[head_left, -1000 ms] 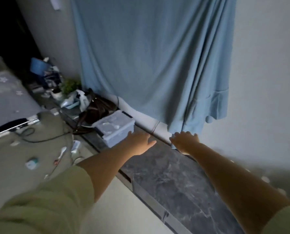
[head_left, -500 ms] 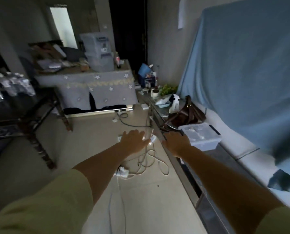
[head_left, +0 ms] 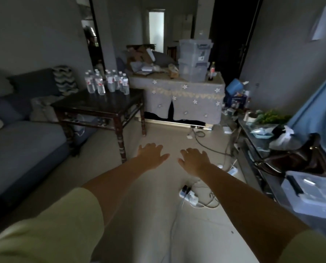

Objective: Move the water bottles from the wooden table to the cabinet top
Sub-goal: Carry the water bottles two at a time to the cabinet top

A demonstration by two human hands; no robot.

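Several clear water bottles (head_left: 107, 83) with red-and-white labels stand in a cluster at the far left corner of the dark wooden table (head_left: 93, 106). My left hand (head_left: 151, 153) and my right hand (head_left: 193, 160) are stretched out side by side over the floor, palms down, fingers spread, holding nothing. Both hands are well short of the table, to its right. The dark cabinet top (head_left: 257, 141) runs along the right wall, crowded with objects.
A grey sofa (head_left: 21, 141) lies left of the table. A cloth-covered table (head_left: 185, 95) with stacked plastic bins (head_left: 194, 59) stands ahead. A power strip (head_left: 188, 194) and cables lie on the floor. A brown bag (head_left: 299, 160) and a clear lidded box (head_left: 314, 194) sit on the cabinet.
The view has swung left, from the cabinet top and blue curtain to the room with the wooden table. Both empty hands have moved away from the cabinet and now hover over the floor.
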